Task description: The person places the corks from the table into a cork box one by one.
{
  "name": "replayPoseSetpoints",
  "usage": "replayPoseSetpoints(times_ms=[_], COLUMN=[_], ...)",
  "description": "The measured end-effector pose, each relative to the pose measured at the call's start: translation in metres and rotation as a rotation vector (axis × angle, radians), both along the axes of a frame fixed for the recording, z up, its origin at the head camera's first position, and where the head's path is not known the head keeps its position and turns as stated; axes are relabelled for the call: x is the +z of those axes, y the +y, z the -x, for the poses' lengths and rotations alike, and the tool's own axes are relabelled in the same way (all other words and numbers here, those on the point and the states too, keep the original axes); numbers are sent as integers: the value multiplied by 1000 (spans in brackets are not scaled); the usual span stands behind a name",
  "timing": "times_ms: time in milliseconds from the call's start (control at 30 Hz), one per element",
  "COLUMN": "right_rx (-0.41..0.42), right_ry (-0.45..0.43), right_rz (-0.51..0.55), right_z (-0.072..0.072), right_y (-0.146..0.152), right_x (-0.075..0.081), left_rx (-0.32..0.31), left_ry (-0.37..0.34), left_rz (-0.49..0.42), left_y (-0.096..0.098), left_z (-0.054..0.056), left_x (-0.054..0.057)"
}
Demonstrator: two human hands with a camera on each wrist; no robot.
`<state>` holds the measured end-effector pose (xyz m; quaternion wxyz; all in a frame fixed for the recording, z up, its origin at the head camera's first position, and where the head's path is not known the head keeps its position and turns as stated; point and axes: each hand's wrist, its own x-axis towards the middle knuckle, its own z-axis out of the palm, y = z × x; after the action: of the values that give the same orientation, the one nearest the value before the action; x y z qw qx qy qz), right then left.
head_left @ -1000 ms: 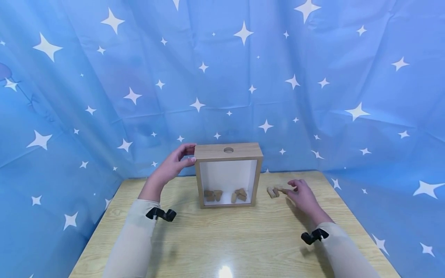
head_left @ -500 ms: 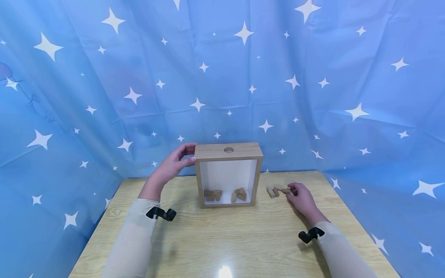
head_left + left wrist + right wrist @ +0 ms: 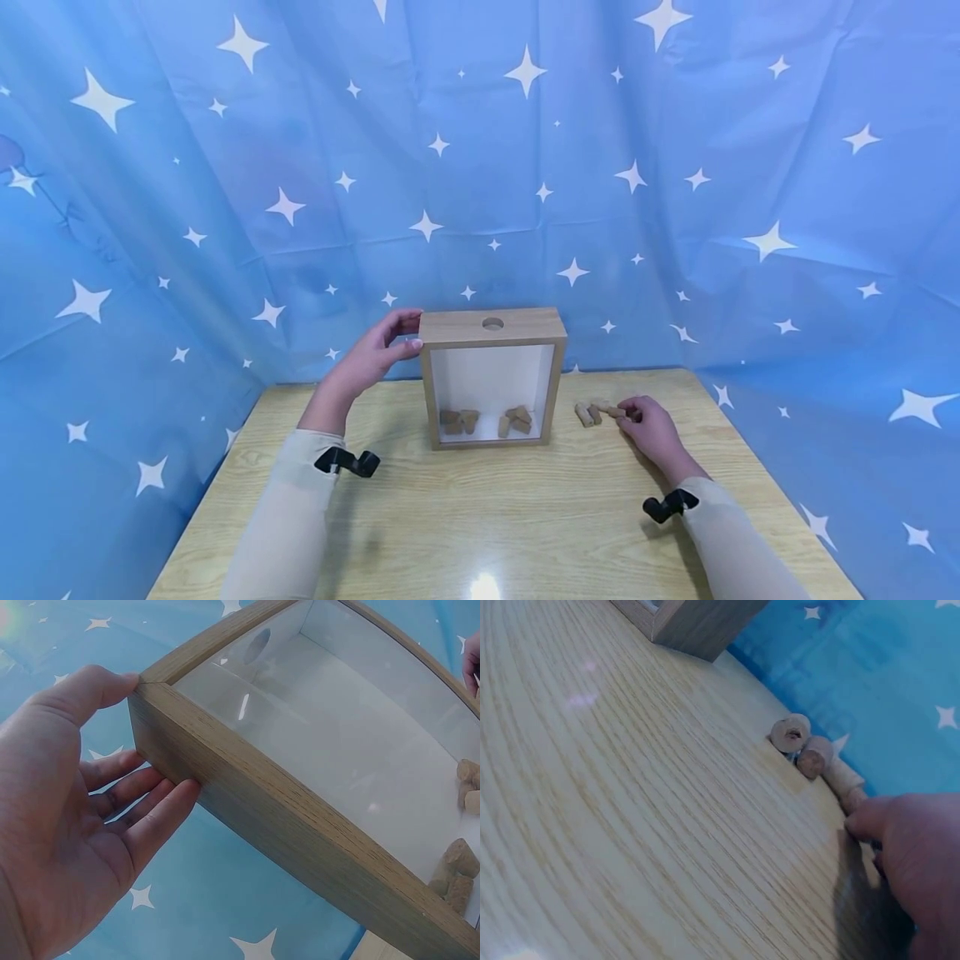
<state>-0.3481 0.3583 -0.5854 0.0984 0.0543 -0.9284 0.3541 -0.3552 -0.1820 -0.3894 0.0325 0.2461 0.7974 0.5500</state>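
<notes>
A wooden shadow box (image 3: 492, 329) with a clear front and a round hole in its top stands upright on the table. Wine corks (image 3: 517, 418) lie inside in two small heaps. My left hand (image 3: 369, 354) grips the box's upper left corner, thumb at the front edge (image 3: 154, 684) and fingers along its side. To the right of the box, several loose corks (image 3: 791, 735) lie close together. My right hand (image 3: 654, 429) pinches the rightmost cork (image 3: 617, 412) between thumb and fingers; that cork's far end is partly hidden by the hand.
The light wooden table (image 3: 480, 508) reaches back to a blue curtain (image 3: 480, 150) with white stars, which also hangs along both sides. A black camera mount sits on each sleeve, one at the left wrist (image 3: 347, 462) and one at the right (image 3: 670, 505).
My right hand has come slightly down and its fingers have closed in around the rightmost cork. The left hand and the box stay where they were.
</notes>
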Motion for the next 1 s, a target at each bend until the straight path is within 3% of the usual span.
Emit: replayPoseSetpoints(times_ms=[300,600,800,1000], right_rx=[-29,-18,43,56], right_ry=[-7,49,104,207], right_rz=[73,204,154,143], right_z=[-1,-3,-3,0], right_y=[3,-2,-11,-18], right_x=[6,28,51,93], left_rx=[-11,0,-8,-11], left_ry=[-6,-1,-1,6], left_rz=[-17,-8,-11,-24], left_y=[0,0,1,0], left_z=[2,0,1,1], left_x=[-1,-2,-3,-3])
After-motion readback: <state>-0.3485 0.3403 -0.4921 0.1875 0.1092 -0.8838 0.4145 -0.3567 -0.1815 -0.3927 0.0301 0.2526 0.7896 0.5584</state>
